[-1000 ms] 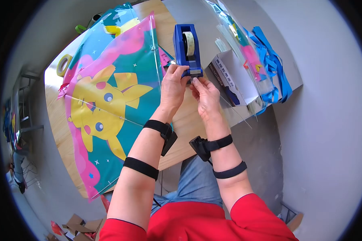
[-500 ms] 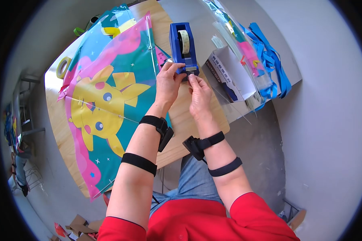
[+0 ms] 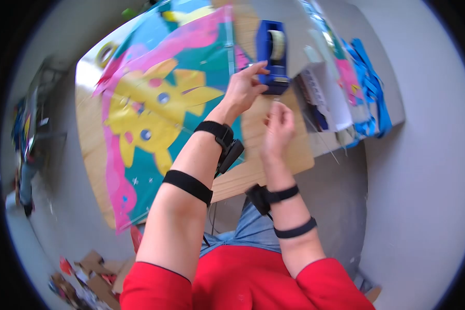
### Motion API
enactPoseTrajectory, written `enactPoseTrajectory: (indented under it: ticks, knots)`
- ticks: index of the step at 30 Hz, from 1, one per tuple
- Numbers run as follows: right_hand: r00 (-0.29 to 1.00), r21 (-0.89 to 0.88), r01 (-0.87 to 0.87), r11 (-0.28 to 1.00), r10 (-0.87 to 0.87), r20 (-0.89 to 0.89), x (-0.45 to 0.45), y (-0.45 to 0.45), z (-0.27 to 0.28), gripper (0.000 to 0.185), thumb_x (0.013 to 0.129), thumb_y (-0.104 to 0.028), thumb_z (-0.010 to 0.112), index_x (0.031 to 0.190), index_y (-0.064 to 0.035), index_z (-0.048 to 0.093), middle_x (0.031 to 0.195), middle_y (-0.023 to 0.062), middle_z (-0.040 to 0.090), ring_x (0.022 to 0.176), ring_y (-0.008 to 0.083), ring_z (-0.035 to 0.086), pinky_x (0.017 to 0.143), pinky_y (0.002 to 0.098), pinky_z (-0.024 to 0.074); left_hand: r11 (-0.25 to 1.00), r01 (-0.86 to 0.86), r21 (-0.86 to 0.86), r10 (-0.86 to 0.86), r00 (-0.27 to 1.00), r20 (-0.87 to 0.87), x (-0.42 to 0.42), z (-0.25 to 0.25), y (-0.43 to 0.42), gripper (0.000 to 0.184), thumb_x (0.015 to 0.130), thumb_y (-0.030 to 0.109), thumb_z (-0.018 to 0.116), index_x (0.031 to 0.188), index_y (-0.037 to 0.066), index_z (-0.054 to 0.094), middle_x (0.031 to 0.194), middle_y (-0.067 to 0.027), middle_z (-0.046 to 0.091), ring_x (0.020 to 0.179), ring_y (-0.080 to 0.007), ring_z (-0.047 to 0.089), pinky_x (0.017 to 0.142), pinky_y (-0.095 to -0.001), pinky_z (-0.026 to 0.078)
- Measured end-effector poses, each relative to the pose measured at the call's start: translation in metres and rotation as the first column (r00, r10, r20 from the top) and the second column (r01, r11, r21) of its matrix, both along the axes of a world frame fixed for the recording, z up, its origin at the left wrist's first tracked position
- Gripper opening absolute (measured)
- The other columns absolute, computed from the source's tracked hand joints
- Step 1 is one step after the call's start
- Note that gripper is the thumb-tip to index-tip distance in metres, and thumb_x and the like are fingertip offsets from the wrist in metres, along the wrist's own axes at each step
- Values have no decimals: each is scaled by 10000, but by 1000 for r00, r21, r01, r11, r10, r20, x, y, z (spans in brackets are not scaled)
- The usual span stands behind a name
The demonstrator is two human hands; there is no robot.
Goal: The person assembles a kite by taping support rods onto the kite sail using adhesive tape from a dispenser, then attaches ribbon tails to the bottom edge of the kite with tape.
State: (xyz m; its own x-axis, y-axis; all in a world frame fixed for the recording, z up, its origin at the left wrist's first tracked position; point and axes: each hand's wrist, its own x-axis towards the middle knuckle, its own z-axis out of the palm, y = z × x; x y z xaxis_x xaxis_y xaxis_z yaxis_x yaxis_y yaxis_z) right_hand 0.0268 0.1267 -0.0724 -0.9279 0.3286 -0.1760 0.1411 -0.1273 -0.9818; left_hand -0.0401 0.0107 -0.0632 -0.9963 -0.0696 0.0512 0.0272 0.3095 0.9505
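A blue tape dispenser with a roll of tape stands on the wooden table. My left hand is at its left side, thumb and fingers apart, fingertips against or just over its edge. Just in front of the dispenser, my right hand is closed in a pinch, slightly blurred. A small pale bit of tape shows at its fingertips. Left of both hands lies a kite sheet with a yellow cartoon character on green and pink, thin rods running along it.
A roll of yellowish tape lies at the table's far left. Right of the dispenser are an open white box, clear-wrapped printed sheets and blue straps. Cardboard boxes sit on the floor at lower left.
My right hand has pulled back from the dispenser's front towards me, fingers pinched. My left hand has shifted from the dispenser's front to its left side. The whole view has swung slightly.
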Motion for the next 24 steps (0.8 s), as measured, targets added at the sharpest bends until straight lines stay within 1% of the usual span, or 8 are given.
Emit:
enactPoseTrajectory:
  ticks: [3, 5, 7, 9, 11, 13, 15, 24]
  knots:
    - [965, -329, -162, 930, 220, 146, 47, 7, 26, 203, 971, -239, 601, 1060, -60, 631, 857, -11, 614, 706, 58, 545, 626, 208, 460, 966, -107, 236, 102, 994, 33, 37, 28, -54, 758, 825, 62, 729, 1464, 47, 320, 1301, -127, 585, 938, -190, 656, 839, -307, 531]
    - [888, -484, -291, 826, 421, 184, 86, 13, 28, 181, 957, -223, 625, 1052, -70, 646, 848, -22, 618, 714, 42, 546, 623, 197, 452, 958, -214, 193, 225, 974, -39, 94, 42, -110, 608, 879, 123, 697, 1409, 25, 415, 1244, -126, 616, 961, -177, 653, 833, -292, 525]
    - [801, -455, -327, 829, 498, 332, 135, 12, 23, 165, 943, -214, 648, 1038, -80, 658, 832, -33, 619, 699, 33, 544, 620, 190, 450, 930, -338, 144, 347, 937, -35, 168, 47, -158, 442, 918, 161, 662, 1308, 0, 529, 1165, -112, 656, 953, -170, 653, 815, -274, 517]
    - [717, -441, -368, 819, 552, 426, 170, 1, 13, 152, 928, -207, 669, 1025, -89, 666, 816, -42, 619, 684, 26, 543, 615, 183, 448, 801, -590, -101, 597, 800, 62, 256, 50, -173, 326, 932, 172, 644, 1191, -23, 611, 1079, -106, 683, 950, -159, 654, 803, -263, 511]
    - [652, -437, -400, 806, 585, 482, 200, -12, 6, 144, 914, -201, 688, 1012, -98, 673, 800, -51, 618, 667, 20, 541, 609, 176, 446, 741, -633, -223, 660, 748, 72, 338, 36, -162, 234, 918, 118, 637, 1115, -8, 646, 1028, -118, 688, 921, -190, 652, 809, -305, 509]
    - [577, -553, -390, 736, 663, 476, 221, -37, 2, 153, 908, -198, 696, 1020, -97, 672, 793, -49, 618, 653, 24, 545, 600, 177, 450, 745, -450, -492, 530, 847, 28, 420, 15, -123, 182, 873, 42, 636, 1051, 12, 660, 1012, -119, 675, 961, -258, 628, 863, -360, 492]
    - [527, -629, -356, 691, 704, 476, 232, -57, -2, 154, 906, -194, 699, 1022, -97, 671, 790, -45, 618, 641, 30, 550, 589, 181, 454, 790, -433, -435, 499, 866, 45, 447, 6, -98, 180, 823, -7, 641, 999, 23, 660, 1010, -113, 656, 1016, -311, 591, 903, -397, 471]
    - [429, -735, -270, 622, 761, 486, 288, -135, -11, 131, 909, -174, 690, 1003, -86, 663, 772, -6, 618, 535, 50, 524, 498, 208, 433, 768, -449, -456, 498, 867, -16, 484, -5, -125, 181, 815, -12, 641, 992, 26, 656, 1019, -101, 649, 1007, -302, 588, 879, -388, 482]
